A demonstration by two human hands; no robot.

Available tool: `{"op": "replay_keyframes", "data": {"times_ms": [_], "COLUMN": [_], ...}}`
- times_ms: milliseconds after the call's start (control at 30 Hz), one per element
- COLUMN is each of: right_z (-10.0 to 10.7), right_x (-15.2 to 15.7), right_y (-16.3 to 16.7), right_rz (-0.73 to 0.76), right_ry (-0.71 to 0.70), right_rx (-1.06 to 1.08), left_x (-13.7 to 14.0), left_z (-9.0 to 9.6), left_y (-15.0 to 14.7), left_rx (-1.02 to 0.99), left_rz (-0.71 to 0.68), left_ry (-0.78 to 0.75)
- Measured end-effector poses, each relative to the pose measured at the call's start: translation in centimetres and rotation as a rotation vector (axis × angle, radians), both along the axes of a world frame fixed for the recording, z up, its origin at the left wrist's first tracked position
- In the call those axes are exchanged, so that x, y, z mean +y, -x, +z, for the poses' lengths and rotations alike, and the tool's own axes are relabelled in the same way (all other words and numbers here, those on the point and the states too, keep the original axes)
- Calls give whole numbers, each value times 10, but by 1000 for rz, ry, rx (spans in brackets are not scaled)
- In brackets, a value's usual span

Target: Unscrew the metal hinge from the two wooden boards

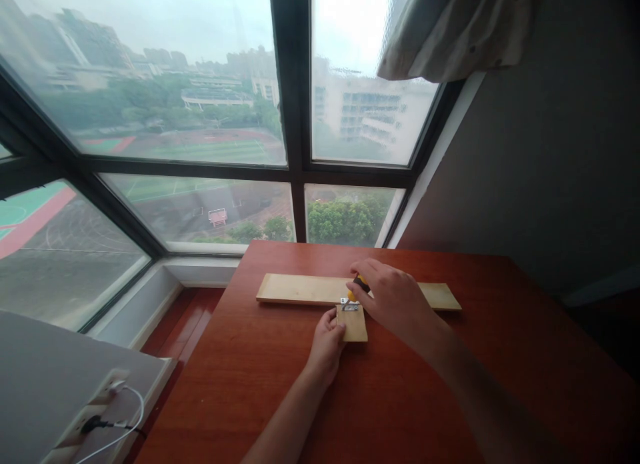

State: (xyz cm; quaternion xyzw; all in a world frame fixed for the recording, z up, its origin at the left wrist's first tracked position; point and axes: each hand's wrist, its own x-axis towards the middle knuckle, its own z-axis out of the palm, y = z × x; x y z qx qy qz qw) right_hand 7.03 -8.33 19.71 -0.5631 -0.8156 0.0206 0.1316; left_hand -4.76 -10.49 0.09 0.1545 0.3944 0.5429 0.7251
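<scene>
My right hand [387,289] is closed around a short screwdriver [359,285] with a yellow and black handle. It tilts down to a small silver metal bracket [351,307]. The bracket lies at the far edge of a small square piece of light wood [354,327], where that piece meets a long pale board [305,289]. With the fingers of my left hand [326,341], I grip the small piece by its left side. My right hand covers part of the long board. Whether the screwdriver tip sits in a screw is too small to tell.
All this rests on a reddish-brown wooden table [240,397]. Beyond its far edge stand large windows with dark frames [299,211]. A grey wall rises at the right, with a curtain [455,37] above. Plugs and cables [117,387] are in wall sockets at lower left.
</scene>
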Motion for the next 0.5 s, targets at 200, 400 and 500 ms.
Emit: {"op": "replay_keyframes", "data": {"times_ms": [200, 400, 500], "right_z": [-3, -2, -3], "right_x": [-2, -4, -3], "right_y": [-2, -2, -2], "right_rz": [1, 2, -71], "right_ry": [-27, -34, -10], "right_rx": [46, 13, -56], "left_x": [1, 1, 0], "left_z": [0, 1, 2], "left_y": [0, -1, -3], "left_rx": [-8, -28, -35], "left_rz": [24, 34, 47], "left_ry": [15, 29, 37]}}
